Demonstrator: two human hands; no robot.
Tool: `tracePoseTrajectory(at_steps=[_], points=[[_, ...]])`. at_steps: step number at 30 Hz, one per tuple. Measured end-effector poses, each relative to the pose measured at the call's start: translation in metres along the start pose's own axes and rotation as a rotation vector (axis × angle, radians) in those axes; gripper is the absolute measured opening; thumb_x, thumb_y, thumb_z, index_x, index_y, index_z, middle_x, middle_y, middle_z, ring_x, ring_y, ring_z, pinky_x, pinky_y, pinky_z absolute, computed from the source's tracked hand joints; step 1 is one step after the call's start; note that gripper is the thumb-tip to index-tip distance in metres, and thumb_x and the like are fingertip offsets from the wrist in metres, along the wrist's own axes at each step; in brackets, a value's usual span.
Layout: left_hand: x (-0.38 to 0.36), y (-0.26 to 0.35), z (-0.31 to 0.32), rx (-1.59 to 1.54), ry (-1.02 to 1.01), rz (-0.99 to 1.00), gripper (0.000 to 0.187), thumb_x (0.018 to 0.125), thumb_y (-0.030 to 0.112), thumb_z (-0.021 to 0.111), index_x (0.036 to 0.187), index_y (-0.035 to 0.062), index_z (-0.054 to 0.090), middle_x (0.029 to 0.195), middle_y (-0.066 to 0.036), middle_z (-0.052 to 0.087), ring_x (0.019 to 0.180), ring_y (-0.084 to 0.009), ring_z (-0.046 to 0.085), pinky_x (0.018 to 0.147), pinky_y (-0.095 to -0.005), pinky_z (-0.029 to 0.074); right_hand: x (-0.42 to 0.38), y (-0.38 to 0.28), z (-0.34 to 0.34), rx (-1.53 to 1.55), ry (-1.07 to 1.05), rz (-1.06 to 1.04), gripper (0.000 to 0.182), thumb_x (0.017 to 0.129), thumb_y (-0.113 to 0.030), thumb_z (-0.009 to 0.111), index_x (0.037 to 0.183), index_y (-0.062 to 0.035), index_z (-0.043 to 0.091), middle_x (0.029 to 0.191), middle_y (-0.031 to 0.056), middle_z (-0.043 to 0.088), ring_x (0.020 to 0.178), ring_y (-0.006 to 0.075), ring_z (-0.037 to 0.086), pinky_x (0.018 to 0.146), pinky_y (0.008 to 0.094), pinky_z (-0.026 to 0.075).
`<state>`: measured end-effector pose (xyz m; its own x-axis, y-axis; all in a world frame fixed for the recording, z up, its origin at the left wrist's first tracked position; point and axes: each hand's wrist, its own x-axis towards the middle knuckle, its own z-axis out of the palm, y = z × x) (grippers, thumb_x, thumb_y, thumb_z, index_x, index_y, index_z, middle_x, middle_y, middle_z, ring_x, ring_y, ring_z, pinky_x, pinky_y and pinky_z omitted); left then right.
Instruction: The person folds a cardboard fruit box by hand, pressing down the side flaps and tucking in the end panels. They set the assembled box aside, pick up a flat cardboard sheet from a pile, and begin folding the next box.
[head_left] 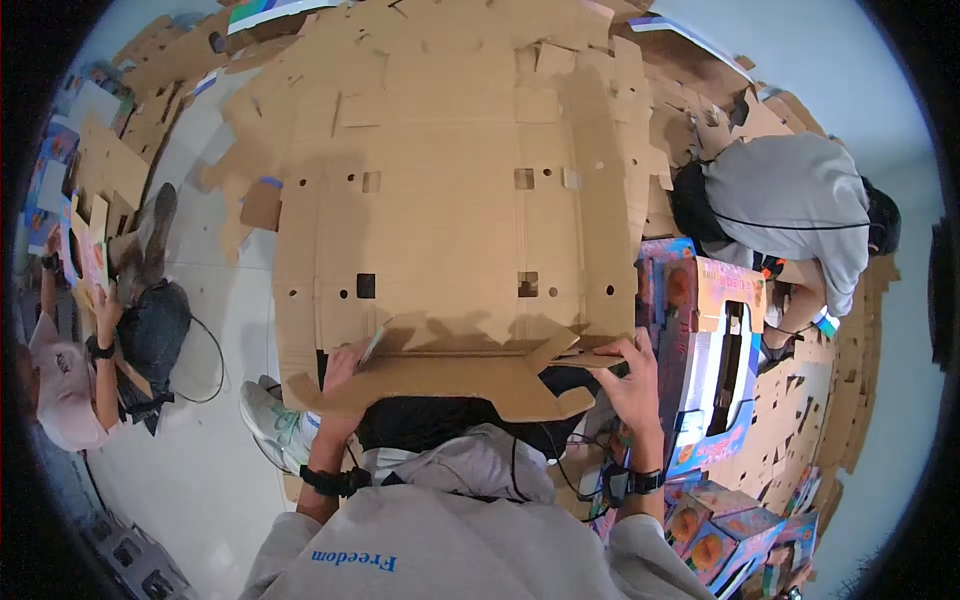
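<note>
A large brown cardboard sheet (440, 230) lies in front of me, with cut holes and crease lines. Its near edge is folded up into a wall (450, 385) by my lap, and small corner flaps stand at both ends. My left hand (342, 372) is at the left end of this wall, closed on the cardboard corner, with some fingers hidden behind it. At the right end, my right hand (632, 385) pinches a corner flap (590, 358) between thumb and fingers.
Printed fruit boxes (690, 340) stand close at my right, with more boxes (725, 530) below them. A person in grey (790, 195) bends over at the right. Another person in a pink cap (68, 390) handles cardboard at the left. Loose cardboard pieces (800, 400) cover the floor.
</note>
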<state>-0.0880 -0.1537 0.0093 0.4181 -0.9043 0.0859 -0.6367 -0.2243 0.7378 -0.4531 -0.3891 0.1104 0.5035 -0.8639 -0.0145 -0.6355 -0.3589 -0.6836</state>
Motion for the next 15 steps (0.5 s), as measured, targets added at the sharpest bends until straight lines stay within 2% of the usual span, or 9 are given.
tracePoseTrajectory(at_steps=[1,4,5,6,8,9,11,13,15], points=[[-0.001,0.000,-0.001,-0.026,0.001,-0.034,0.062,0.083,0.029,0.078,0.138,0.0056,0.063,0.127,-0.017,0.067,0.117,-0.0382,0.058,0.106,-0.0445,0.045,0.002,-0.007,0.000,-0.026,0.032,-0.010,0.025,0.081,-0.009,0.084,0.101,0.0001,0.071,0.106,0.0155,0.059,0.092,0.0330,0.065,0.082,0.0392,0.053],[0.002,0.011,-0.004,-0.128,-0.028,-0.113,0.060,0.082,0.030,0.080,0.135,0.0066,0.065,0.127,-0.016,0.068,0.117,-0.0367,0.058,0.105,-0.0439,0.045,0.000,-0.026,-0.010,-0.045,0.079,0.013,0.022,0.082,-0.009,0.078,0.096,0.0038,0.068,0.093,0.0160,0.057,0.090,0.0334,0.061,0.083,0.0377,0.049],[0.003,0.018,-0.006,-0.179,-0.053,-0.124,0.059,0.082,0.031,0.081,0.134,0.0065,0.066,0.128,-0.015,0.068,0.117,-0.0362,0.059,0.105,-0.0439,0.046,-0.002,-0.023,-0.011,0.063,0.129,-0.046,0.019,0.085,-0.010,0.076,0.094,0.0047,0.068,0.087,0.0164,0.059,0.081,0.0342,0.062,0.075,0.0371,0.051],[0.004,0.025,-0.007,-0.233,-0.076,-0.139,0.058,0.082,0.032,0.081,0.132,0.0063,0.066,0.128,-0.015,0.068,0.117,-0.0356,0.059,0.105,-0.0438,0.046,-0.006,-0.025,-0.015,-0.039,0.096,-0.056,0.019,0.086,-0.011,0.077,0.095,0.0034,0.069,0.085,0.0160,0.059,0.077,0.0347,0.062,0.071,0.0378,0.051],[0.009,0.034,-0.011,-0.140,-0.128,-0.050,0.058,0.082,0.033,0.080,0.131,0.0063,0.067,0.127,-0.014,0.069,0.116,-0.0356,0.060,0.104,-0.0440,0.048,-0.012,-0.035,-0.019,-0.235,0.029,-0.084,0.019,0.087,-0.013,0.080,0.097,0.0008,0.070,0.080,0.0150,0.059,0.069,0.0357,0.062,0.061,0.0392,0.050],[0.010,0.036,-0.012,-0.093,-0.156,-0.006,0.058,0.081,0.033,0.080,0.130,0.0063,0.067,0.127,-0.013,0.069,0.115,-0.0356,0.061,0.104,-0.0440,0.048,-0.009,-0.043,-0.009,-0.090,0.153,-0.195,0.019,0.087,-0.013,0.080,0.100,-0.0031,0.072,0.075,0.0135,0.060,0.061,0.0341,0.062,0.056,0.0379,0.050],[0.011,0.035,-0.010,-0.021,-0.182,0.110,0.058,0.080,0.033,0.080,0.130,0.0068,0.068,0.127,-0.013,0.070,0.113,-0.0360,0.062,0.102,-0.0440,0.050,-0.013,-0.067,0.006,-0.008,0.174,-0.195,0.021,0.086,-0.013,0.080,0.104,-0.0058,0.072,0.073,0.0126,0.060,0.060,0.0332,0.064,0.056,0.0382,0.051],[0.008,0.031,-0.010,-0.006,-0.221,0.152,0.057,0.078,0.032,0.079,0.129,0.0072,0.069,0.126,-0.012,0.071,0.112,-0.0362,0.063,0.100,-0.0440,0.051,-0.014,-0.090,-0.006,-0.038,-0.012,-0.241,0.028,0.086,-0.016,0.081,0.113,-0.0104,0.071,0.070,0.0100,0.062,0.057,0.0302,0.066,0.055,0.0386,0.054],[0.007,0.025,-0.010,-0.051,-0.276,0.131,0.056,0.076,0.030,0.078,0.127,0.0072,0.070,0.125,-0.012,0.071,0.111,-0.0361,0.064,0.100,-0.0441,0.051,-0.013,-0.095,-0.010,-0.138,-0.139,-0.388,0.028,0.087,-0.020,0.082,0.111,-0.0117,0.071,0.070,0.0084,0.063,0.056,0.0294,0.065,0.054,0.0393,0.054]])
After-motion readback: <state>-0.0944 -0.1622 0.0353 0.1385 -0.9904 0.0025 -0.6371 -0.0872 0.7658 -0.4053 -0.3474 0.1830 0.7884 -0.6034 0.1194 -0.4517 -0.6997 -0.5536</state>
